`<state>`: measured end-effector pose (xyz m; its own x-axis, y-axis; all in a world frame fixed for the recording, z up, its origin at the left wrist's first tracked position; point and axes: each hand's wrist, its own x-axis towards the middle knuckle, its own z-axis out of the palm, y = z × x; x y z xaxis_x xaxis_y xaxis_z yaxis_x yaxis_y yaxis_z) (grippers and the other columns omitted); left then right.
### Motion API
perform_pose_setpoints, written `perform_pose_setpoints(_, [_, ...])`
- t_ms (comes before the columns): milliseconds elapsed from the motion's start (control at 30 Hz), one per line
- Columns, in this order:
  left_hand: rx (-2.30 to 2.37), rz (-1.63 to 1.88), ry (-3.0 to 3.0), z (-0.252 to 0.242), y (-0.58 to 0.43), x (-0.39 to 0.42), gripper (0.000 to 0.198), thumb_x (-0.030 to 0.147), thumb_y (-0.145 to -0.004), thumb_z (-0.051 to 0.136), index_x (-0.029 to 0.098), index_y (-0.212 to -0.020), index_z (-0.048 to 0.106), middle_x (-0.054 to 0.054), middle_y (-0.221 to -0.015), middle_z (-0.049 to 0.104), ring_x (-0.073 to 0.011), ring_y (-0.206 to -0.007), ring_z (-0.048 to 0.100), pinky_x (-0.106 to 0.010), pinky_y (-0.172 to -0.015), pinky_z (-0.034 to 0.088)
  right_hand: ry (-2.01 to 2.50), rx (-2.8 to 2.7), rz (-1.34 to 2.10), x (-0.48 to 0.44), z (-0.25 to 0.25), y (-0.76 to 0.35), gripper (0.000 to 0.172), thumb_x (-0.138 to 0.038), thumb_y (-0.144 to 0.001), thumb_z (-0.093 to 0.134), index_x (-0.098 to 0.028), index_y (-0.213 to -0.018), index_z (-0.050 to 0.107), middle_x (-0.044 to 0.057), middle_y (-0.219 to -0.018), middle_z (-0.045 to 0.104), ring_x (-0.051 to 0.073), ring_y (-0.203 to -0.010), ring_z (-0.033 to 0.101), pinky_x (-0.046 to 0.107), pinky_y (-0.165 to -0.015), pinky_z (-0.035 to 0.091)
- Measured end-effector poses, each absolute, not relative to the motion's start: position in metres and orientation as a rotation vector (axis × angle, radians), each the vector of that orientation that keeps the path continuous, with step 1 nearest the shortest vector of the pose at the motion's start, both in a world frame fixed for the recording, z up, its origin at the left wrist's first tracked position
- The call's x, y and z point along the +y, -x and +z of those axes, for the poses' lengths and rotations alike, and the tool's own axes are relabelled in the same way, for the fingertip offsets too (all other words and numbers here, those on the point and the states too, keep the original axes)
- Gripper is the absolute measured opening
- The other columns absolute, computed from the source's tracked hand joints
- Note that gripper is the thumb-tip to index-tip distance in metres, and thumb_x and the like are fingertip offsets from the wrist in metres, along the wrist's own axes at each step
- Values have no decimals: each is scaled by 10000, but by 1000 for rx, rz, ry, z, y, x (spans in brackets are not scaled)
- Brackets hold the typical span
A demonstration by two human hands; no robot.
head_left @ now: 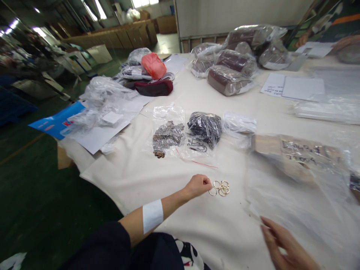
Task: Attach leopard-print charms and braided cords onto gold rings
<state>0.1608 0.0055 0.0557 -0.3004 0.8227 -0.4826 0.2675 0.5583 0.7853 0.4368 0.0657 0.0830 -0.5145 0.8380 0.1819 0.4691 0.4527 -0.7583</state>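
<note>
My left hand (199, 185) is closed in a pinch at the edge of a small group of gold metal rings (223, 188). One gold ring (213, 192) shows at its fingertips. At the lower right, my right hand (284, 243) has thumb and fingers drawn together at the near edge of a large clear plastic bag (272, 195). Inside that bag lies a beige bundle (298, 152) with handwriting over it. Beyond the rings rest a bag of brown patterned chain-like pieces (168, 135) and a bag of black pieces (204, 127).
Wrapped brown bags (230, 79) are piled at the back of the cloth-covered table. Crumpled plastic (104, 93), a blue packet (57, 120) and a red pouch (153, 65) lie left. Paper sheets (303, 88) sit right. Another person's hand (347, 43) shows at the far right.
</note>
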Motion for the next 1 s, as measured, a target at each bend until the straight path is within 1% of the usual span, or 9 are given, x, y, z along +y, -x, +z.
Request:
perform_pose_setpoints(67, [1732,758,-765,73,-164,2,83,194,-714,541,121,-714,579,12,-623,552,-81,-506,477,-209,-509,423,859,-2336,856,48,76,-397,281,-365,-866,552,-219,-1103,594,64,-941,670,138,-668,646,207,-539,516])
perform_pose_setpoints(167, [1616,823,-633,97,-170,-5,94,223,-690,563,130,-702,554,33,-596,546,-46,-417,413,-177,-420,362,645,-2443,833,28,77,-351,265,-252,-910,483,-207,-1168,522,63,-941,654,130,-723,644,209,-611,508])
perform_pose_setpoints(267, [1473,969,-481,114,-176,-13,130,230,-626,622,136,-644,535,49,-525,516,-40,-393,391,-163,-381,316,598,-2401,813,20,84,-337,154,-205,-907,479,-193,-1046,545,46,-859,634,123,-722,621,218,-661,476])
perform_pose_setpoints(333, [1352,1077,-389,120,-179,-20,164,227,-582,665,136,-635,538,54,-493,509,-40,-382,394,-159,-365,297,642,-2359,907,18,90,-339,76,-216,-901,479,-196,-916,550,10,-737,589,106,-622,570,203,-592,444])
perform_pose_setpoints(433, [1209,1164,-393,125,-182,-29,189,264,-621,666,125,-722,585,36,-549,560,-41,-381,433,-164,-378,322,850,-2270,1212,13,98,-346,176,-312,-902,458,-206,-784,535,-20,-623,506,102,-530,484,201,-483,371])
perform_pose_setpoints(533, [1129,1175,-506,127,-183,-37,195,252,-684,636,109,-817,639,14,-640,592,-33,-424,460,-162,-415,351,1047,-1979,1615,6,101,-348,312,-409,-904,426,-203,-687,515,-19,-600,467,120,-569,467,225,-542,370])
perform_pose_setpoints(700, [1165,1144,-675,129,-182,-45,190,249,-731,635,105,-849,674,11,-646,581,-31,-460,460,-154,-442,369,920,-1397,2098,-1,96,-346,309,-406,-870,471,-191,-654,521,-9,-605,460,122,-533,404,247,-501,348])
perform_pose_setpoints(833, [1198,1146,-745,137,-182,-46,228,317,-735,654,103,-811,674,2,-633,570,-54,-492,483,-169,-462,398,890,-1177,2222,-5,97,-344,307,-385,-850,513,-186,-616,508,-14,-565,443,113,-511,384,239,-480,321])
perform_pose_setpoints(1000, [1279,1099,-848,151,-183,-47,189,284,-749,627,107,-789,679,-1,-632,557,-62,-506,502,-169,-480,409,922,-1115,2221,-7,99,-345,309,-384,-834,543,-185,-600,514,-22,-543,418,110,-508,364,237,-483,309])
